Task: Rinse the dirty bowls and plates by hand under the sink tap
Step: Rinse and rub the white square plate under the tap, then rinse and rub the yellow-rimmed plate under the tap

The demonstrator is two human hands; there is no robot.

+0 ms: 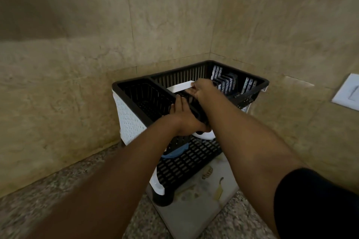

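your right hand [202,89] pinches the white plate [179,86] in the top of the rack [134,85]; your left hand [184,116] grips its front rim. the plate could slip and crack if you let go early.

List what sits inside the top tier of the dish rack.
In the dish rack top tier: a white plate gripped by the right hand, and patterned plates standing on edge. The left compartment looks bare. Arms cover the tier's front.
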